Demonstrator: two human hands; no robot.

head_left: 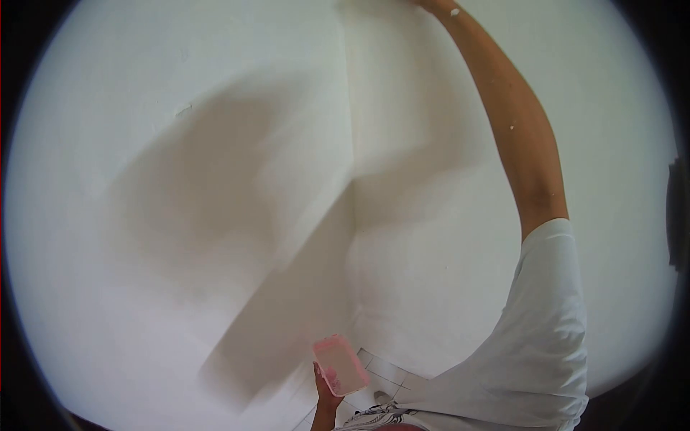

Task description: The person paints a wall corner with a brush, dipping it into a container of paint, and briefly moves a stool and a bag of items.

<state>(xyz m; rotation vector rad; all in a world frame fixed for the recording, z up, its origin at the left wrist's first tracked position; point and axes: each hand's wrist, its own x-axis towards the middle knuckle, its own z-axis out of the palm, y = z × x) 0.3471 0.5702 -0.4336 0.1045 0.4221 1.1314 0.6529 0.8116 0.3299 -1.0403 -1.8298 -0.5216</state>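
Observation:
Low in the view, my left hand (pixel 327 394) is closed around the side of a pink plastic container (pixel 361 379). The container is open at the top, with whitish contents that look like paint and pink smears near its lower end. My right arm stretches up along the right-hand wall. Only the edge of my right hand (pixel 431 3) shows at the top border; its fingers, and anything in them, are out of the picture. White specks dot the wrist and forearm.
Two white walls meet at a vertical corner (pixel 352 144) ahead of me. Broad shadows fall on both. A small rough mark (pixel 184 109) shows on the left wall. Below lies a light tiled floor (pixel 388 370). A dark object (pixel 676 215) stands at the far right edge.

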